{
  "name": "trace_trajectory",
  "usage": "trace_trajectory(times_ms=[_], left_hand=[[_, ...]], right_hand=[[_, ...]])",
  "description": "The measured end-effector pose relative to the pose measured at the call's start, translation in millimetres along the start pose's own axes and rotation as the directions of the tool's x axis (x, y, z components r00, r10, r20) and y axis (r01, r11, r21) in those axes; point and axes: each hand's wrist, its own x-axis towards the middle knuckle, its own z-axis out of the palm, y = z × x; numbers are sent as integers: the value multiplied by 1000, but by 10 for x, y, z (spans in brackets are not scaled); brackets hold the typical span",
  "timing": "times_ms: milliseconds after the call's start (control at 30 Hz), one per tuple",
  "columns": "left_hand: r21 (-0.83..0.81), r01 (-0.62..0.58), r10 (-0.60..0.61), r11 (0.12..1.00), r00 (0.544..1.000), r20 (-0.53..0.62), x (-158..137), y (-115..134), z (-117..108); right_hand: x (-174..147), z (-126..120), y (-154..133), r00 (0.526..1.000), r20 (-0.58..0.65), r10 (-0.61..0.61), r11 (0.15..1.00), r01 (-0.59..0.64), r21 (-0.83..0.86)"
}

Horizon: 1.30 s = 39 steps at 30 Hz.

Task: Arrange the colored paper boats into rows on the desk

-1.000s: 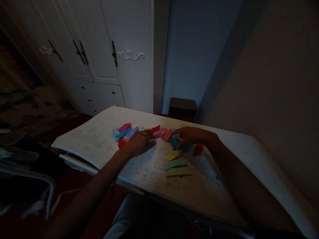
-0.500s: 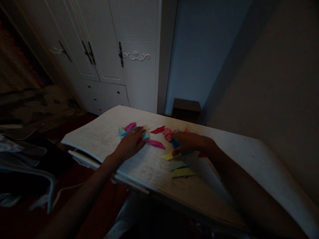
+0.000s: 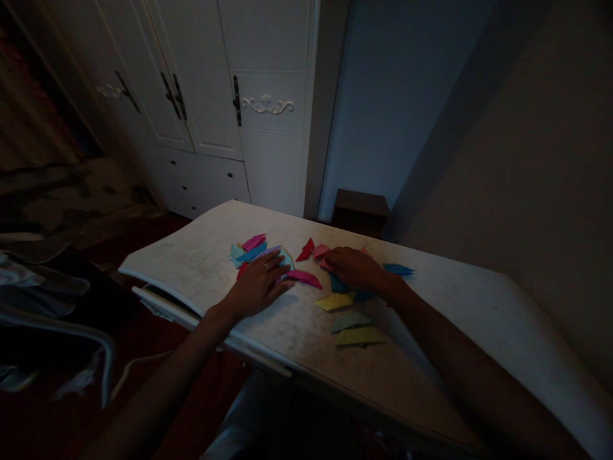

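Folded paper pieces of several colours lie on the white tabletop [image 3: 282, 332]. My left hand [image 3: 258, 284] is open, its fingers spread over the left cluster, where a blue piece [image 3: 253, 251], a light-blue piece [image 3: 236, 255] and a magenta piece [image 3: 253, 242] show. Another magenta piece [image 3: 306, 278] lies by its fingertips. My right hand [image 3: 357, 268] has its fingers bent down together on a pink folded paper piece [image 3: 320, 252]; its thumb is hidden. Beside that is a red piece [image 3: 305, 250]. Nearer me are a yellow piece [image 3: 335, 301], a pale green piece [image 3: 352, 321] and an olive-yellow piece [image 3: 360, 337].
A blue piece [image 3: 398, 269] lies right of my right wrist. Under the table's front left edge a drawer [image 3: 165, 303] stands partly pulled out. Behind the table are a white wardrobe [image 3: 272, 160] and a small brown cabinet [image 3: 361, 203]. A chair frame [image 3: 108, 364] is at left.
My right hand has moved off the yellow piece, up and away from me onto the pink pieces. The red piece has turned steeper. My left hand has shifted slightly right and nearer me.
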Motion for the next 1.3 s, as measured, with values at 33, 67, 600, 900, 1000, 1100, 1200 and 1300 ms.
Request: trace_trajectory(times_ms=[33, 67, 600, 900, 1000, 1100, 1200, 1300], left_hand=[[4, 5, -5, 1000, 1000, 7, -1, 3, -1], [7, 9, -9, 1000, 1000, 13, -3, 6, -3], [2, 70, -70, 998, 998, 6, -41, 24, 30], [35, 78, -79, 996, 996, 38, -40, 29, 21], [25, 60, -62, 998, 997, 54, -30, 41, 0], [26, 63, -64, 998, 997, 50, -25, 47, -10], [31, 67, -69, 997, 996, 55, -27, 43, -3], [51, 76, -79, 996, 995, 65, -33, 31, 13]], right_hand=[[17, 26, -4, 1000, -3, -9, 1000, 9, 17], [29, 46, -11, 1000, -12, -23, 999, 23, 38], [341, 479, -189, 906, -260, -334, 880, 398, 258], [245, 218, -114, 953, -225, -203, 929, 260, 263], [32, -30, -7, 976, -91, -198, 912, 217, 348], [-232, -211, 104, 971, 120, -206, 904, 142, 403], [-416, -226, 158, 937, 284, -205, 925, 90, 370], [-469, -147, 122, 901, 372, -224, 942, 101, 321]])
